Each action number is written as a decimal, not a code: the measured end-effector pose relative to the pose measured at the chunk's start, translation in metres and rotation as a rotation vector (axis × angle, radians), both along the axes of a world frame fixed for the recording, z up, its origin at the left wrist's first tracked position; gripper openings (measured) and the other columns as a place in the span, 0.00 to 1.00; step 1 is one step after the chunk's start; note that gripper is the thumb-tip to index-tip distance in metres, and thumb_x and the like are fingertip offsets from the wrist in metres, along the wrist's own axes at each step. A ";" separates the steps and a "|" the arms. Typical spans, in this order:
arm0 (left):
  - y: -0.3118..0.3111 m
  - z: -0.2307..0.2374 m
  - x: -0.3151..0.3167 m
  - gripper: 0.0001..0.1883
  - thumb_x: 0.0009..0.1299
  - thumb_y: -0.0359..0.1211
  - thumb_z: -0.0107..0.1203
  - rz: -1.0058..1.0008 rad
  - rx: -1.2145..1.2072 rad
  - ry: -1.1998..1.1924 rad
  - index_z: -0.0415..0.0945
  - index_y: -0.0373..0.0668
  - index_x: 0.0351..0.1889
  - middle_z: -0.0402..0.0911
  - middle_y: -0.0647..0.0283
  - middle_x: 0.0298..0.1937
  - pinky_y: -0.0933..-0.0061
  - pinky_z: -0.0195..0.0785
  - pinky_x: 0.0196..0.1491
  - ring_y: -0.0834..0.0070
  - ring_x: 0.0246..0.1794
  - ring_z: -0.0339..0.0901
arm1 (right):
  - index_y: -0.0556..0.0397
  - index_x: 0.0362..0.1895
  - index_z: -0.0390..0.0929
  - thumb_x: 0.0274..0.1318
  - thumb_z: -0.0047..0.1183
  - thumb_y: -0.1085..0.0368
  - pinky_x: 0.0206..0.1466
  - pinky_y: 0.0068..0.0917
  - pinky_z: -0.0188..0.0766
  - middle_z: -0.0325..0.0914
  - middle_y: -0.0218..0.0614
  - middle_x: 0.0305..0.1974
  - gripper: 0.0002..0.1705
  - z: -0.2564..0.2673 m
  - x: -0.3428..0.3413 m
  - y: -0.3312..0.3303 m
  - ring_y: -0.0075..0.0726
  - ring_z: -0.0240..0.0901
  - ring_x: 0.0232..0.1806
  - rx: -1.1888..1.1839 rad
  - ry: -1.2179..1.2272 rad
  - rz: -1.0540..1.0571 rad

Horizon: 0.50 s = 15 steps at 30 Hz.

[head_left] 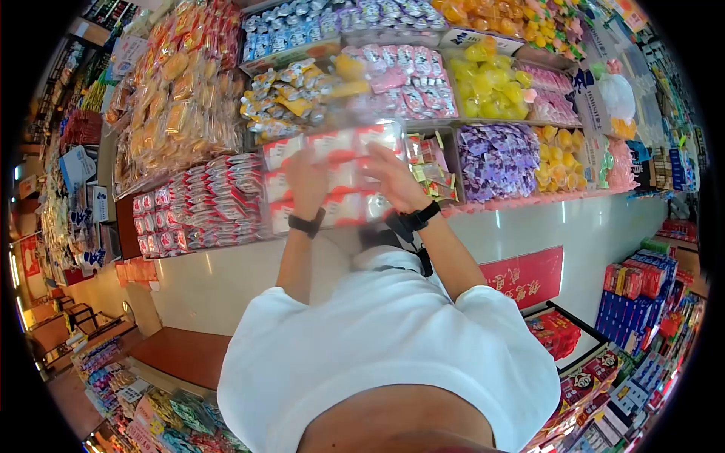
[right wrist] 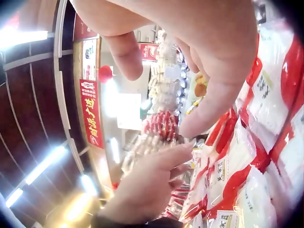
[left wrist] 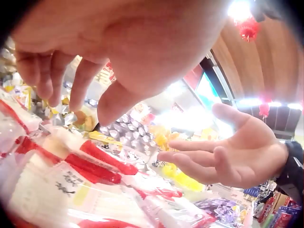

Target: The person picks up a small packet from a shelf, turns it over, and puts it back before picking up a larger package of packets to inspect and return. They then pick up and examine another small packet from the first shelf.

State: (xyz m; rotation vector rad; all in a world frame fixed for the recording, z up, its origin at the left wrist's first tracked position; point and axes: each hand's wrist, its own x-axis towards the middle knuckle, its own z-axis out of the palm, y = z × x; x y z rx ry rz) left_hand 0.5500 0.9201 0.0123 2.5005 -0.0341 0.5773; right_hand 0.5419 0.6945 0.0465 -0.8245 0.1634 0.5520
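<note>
Rows of red-and-white plastic packets fill a bin in front of the person. My left hand is over the left part of these packets, fingers pointing away from the body. Over their right part is my right hand, its fingers spread and angled inward. In the left wrist view, the left hand hangs above the packets with loosely bent fingers, and the right hand is turned palm up. The right wrist view shows the right hand beside the packets. Neither hand holds anything.
Purple packets and yellow round packs lie in bins to the right. Red-and-silver packets and a tall heap of bagged snacks stand on the left. A white counter front drops away below the bins.
</note>
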 end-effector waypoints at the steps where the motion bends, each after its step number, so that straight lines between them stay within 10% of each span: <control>1: -0.009 0.007 -0.004 0.18 0.66 0.38 0.62 0.000 -0.030 0.002 0.78 0.39 0.50 0.80 0.51 0.49 0.54 0.64 0.57 0.53 0.52 0.74 | 0.53 0.75 0.52 0.66 0.53 0.65 0.56 0.39 0.75 0.59 0.37 0.69 0.38 0.011 -0.007 -0.011 0.35 0.72 0.58 0.002 -0.009 0.004; 15: -0.313 0.055 -0.128 0.15 0.70 0.31 0.58 -0.520 -0.256 0.104 0.76 0.38 0.53 0.78 0.52 0.46 0.62 0.72 0.52 0.58 0.48 0.76 | 0.56 0.63 0.69 0.68 0.53 0.62 0.47 0.32 0.80 0.76 0.38 0.59 0.23 0.052 -0.165 -0.277 0.35 0.79 0.52 0.147 -0.169 -0.278</control>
